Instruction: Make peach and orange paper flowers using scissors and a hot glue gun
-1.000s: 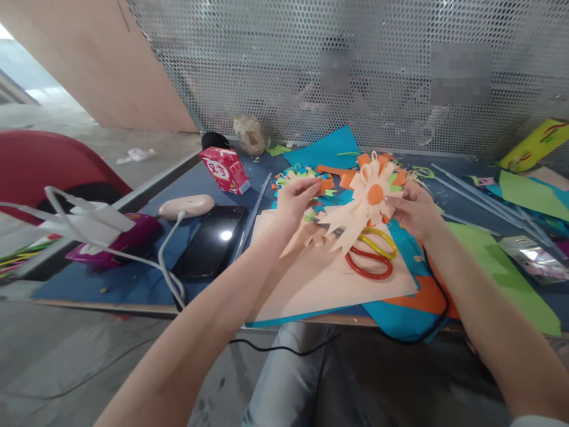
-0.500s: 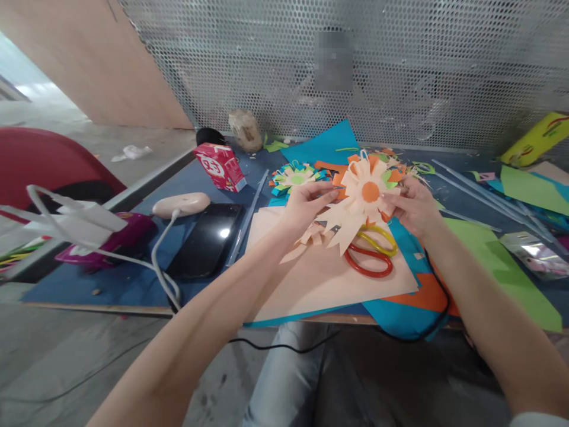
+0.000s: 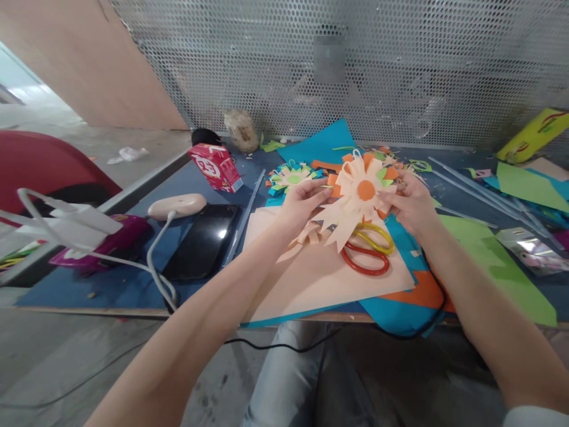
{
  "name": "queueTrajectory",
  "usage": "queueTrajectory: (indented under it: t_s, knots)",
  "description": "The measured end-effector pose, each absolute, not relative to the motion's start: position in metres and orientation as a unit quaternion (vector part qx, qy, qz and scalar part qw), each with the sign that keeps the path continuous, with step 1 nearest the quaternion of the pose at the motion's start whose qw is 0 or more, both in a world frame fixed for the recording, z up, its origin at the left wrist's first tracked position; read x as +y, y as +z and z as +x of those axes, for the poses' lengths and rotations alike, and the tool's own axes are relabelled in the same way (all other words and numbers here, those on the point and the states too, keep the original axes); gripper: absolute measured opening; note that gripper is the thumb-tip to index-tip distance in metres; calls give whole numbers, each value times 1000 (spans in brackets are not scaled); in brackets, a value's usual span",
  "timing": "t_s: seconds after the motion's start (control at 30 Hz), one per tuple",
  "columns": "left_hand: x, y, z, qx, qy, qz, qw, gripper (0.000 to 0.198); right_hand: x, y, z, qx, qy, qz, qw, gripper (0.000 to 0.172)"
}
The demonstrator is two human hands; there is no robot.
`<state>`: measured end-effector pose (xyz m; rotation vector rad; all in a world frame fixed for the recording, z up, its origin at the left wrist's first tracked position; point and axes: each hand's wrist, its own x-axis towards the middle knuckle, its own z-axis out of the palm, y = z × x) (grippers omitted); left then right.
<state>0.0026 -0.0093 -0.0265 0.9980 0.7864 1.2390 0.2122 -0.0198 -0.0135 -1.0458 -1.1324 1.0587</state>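
Between my two hands is a paper flower (image 3: 348, 188) with peach and orange petals, a green bit, a round orange centre and two peach ribbon tails. My left hand (image 3: 306, 203) pinches its left edge with thumb and fingers. On the opposite edge, my right hand (image 3: 412, 200) grips the petals. Scissors (image 3: 366, 263) with one red and one yellow handle lie just below the flower, their blades hidden. They rest on peach paper sheets (image 3: 306, 290) beside curled peach strips (image 3: 306, 236). A second paper flower (image 3: 294, 177), blue and green, lies behind my left hand.
To the left are a black phone (image 3: 203, 242), a white corded device (image 3: 176, 206), a pink box (image 3: 216, 168) and white plugs (image 3: 82, 224). Green paper (image 3: 493, 261) and clear sticks (image 3: 480, 193) lie right. A perforated metal panel (image 3: 267, 71) stands behind the table.
The whole view has shifted slightly. Both hands still hold the flower in nearly the same place, with no clear change in grip.
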Motion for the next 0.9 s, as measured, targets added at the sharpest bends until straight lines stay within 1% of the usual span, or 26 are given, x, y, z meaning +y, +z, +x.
queueTrajectory:
  t_s: [0.27, 0.33, 0.5, 0.6, 0.77, 0.9]
  knots:
    - [-14, -22, 3, 331, 530, 418, 660, 19, -19, -17, 214, -526, 419, -449, 589, 51]
    - [-14, -23, 3, 323, 533, 424, 657, 21, -18, -17, 214, -532, 413, -449, 587, 52]
    - [-11, -26, 1, 324, 532, 458, 634, 34, -17, -19, 215, -556, 396, -448, 577, 51]
    - [-9, -29, -1, 325, 535, 468, 624, 39, -16, -19, 217, -558, 382, -458, 577, 52]
    - [-6, -34, -2, 332, 553, 481, 594, 37, -18, -18, 215, -551, 375, -449, 595, 51]
    - [-7, -34, 0, 331, 549, 477, 601, 37, -18, -19, 215, -551, 365, -450, 600, 50]
